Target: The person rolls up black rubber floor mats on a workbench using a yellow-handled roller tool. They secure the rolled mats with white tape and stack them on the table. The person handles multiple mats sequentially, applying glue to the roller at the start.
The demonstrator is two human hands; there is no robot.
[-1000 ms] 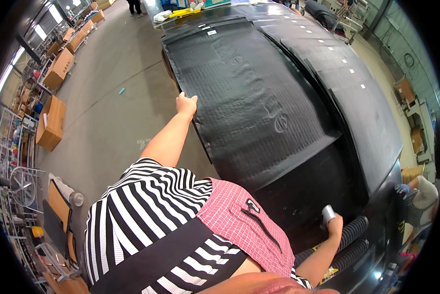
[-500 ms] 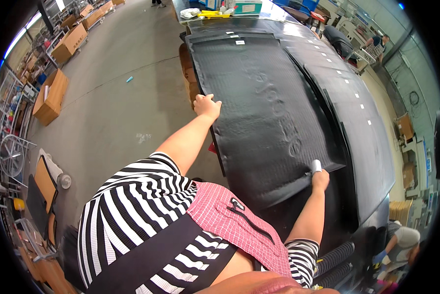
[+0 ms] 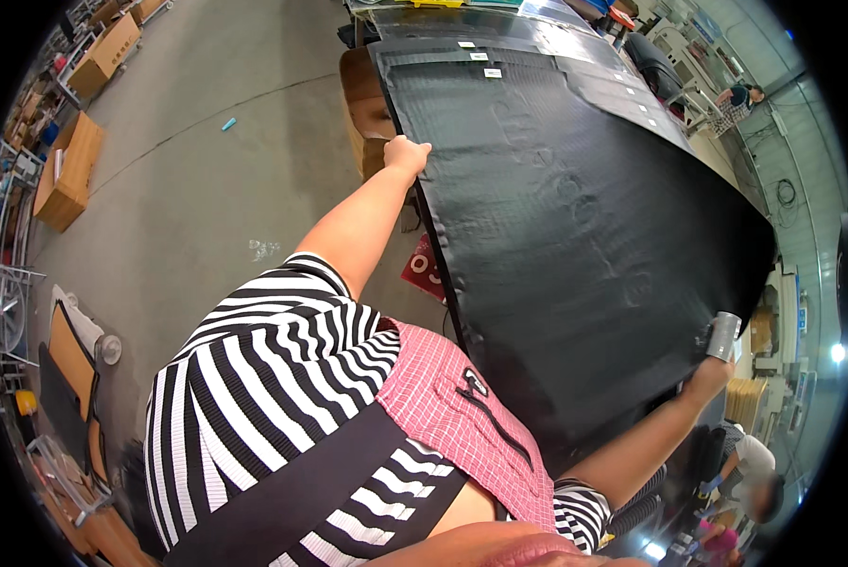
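A large black embossed sheet (image 3: 556, 246), apparently rubber or plastic, lies over a stack of similar sheets, its right side raised and bowed. My left hand (image 3: 407, 156) is closed on its left edge. Out to the right, my right hand (image 3: 710, 378) is closed at the sheet's near right corner. That hand also has a small silver-grey cylinder (image 3: 724, 335) in it, standing up against the sheet; the fingers behind are hidden. Small white labels (image 3: 493, 73) mark the far edges of the stacked sheets.
A brown carton (image 3: 365, 99) stands against the table's left side, with a red sign (image 3: 426, 269) lower down. Another open carton (image 3: 68, 175) sits on the floor at left. At right, one co-worker (image 3: 737, 106) stands far off and another (image 3: 745, 463) is nearer.
My right hand has moved right, raising the sheet's right side, which now covers most of the labelled sheets there. The left hand stays on the left edge, slightly farther up in the picture.
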